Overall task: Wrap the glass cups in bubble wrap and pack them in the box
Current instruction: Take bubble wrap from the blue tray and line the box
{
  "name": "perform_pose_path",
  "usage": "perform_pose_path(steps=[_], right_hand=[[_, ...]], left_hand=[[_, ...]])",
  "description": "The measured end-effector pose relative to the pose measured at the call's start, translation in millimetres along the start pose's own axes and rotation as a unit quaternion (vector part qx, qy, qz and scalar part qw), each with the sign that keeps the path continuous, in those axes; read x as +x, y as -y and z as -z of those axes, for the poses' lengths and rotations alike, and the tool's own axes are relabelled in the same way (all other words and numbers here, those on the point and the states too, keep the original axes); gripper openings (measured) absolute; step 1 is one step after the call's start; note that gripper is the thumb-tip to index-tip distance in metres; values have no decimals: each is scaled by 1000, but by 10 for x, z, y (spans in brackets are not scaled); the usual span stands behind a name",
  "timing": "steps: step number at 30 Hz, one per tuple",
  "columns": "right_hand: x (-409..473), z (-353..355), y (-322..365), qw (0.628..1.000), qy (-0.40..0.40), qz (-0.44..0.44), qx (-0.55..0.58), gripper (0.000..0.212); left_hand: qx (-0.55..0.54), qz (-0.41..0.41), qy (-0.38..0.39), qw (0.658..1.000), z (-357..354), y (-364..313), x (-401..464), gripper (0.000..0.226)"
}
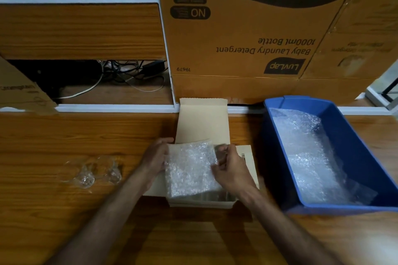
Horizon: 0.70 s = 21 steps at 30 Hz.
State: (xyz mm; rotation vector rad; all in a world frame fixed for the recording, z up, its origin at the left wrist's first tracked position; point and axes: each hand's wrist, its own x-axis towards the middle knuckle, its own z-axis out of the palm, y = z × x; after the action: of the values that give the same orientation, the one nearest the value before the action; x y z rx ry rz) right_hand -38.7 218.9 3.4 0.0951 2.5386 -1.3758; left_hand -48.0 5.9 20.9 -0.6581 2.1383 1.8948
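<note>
Nearest: wooden table (193, 241). Over the open small box (202, 203), a bubble wrap bundle (191, 170) gripped between both hands; contents not discernible. Left hand (156, 159) curled round its left edge. Right hand (231, 166) pinching its upper right corner. To the left, well apart, two bare glass cups (94, 173) side by side. To the right, blue bin (353, 135) holding loose bubble wrap sheets (308, 157). Behind, box lid flap (202, 118) raised; beyond, large printed carton (247, 34) upside down and tangled cables (129, 73).
</note>
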Motion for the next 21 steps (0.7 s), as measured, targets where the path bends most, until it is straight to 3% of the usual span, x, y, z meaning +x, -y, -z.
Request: perform_pose_path(steps=[3, 5, 7, 12, 17, 21], right_hand=[[-49, -7, -29, 998, -50, 3, -41, 45], [-95, -6, -24, 993, -69, 11, -98, 47], [-148, -34, -5, 980, -60, 16, -190, 50], [-156, -129, 80, 913, 21, 36, -406, 51], [-115, -121, 139, 861, 75, 44, -501, 48], [-121, -160, 161, 850, 74, 97, -512, 56]], left_hand=[[-6, -18, -10, 1000, -26, -21, 18, 24], [116, -84, -11, 990, -63, 21, 10, 33], [272, -166, -11, 948, -132, 159, 40, 50], [476, -311, -32, 822, -298, 344, 126, 33], [589, -313, -50, 744, -405, 371, 69, 49], [645, -332, -11, 688, -447, 342, -58, 27]])
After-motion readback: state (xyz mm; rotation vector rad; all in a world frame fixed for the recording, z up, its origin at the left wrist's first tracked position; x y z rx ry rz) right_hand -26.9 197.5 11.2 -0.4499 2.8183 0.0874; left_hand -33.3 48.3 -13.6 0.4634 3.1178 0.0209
